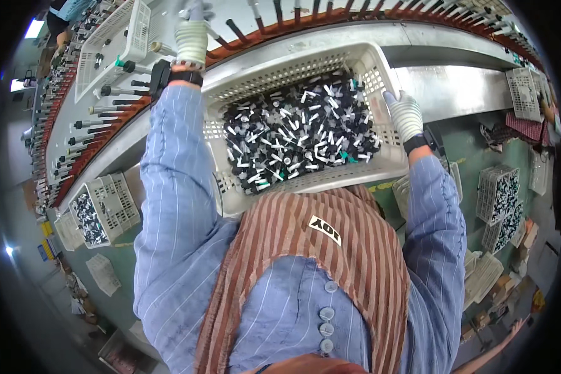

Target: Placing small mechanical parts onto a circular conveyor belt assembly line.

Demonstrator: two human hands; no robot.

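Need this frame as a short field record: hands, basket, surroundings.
left hand: gloved, raised at the conveyor's rods, grip on a rod; closure unclear
right hand: gloved, on the right rim of the basket
basket: white perforated plastic, directly in front of the person, on the metal ledge
contents: small black and white parts, piled loosely
conveyor: curved line of upright rods behind the basket
other baskets: similar ones, lower left and right

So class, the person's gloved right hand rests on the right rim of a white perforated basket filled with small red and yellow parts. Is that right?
Not quite. The right hand does rest on the right rim of the white perforated basket, but the small parts inside are black and white, with a few teal bits, as the head view shows.
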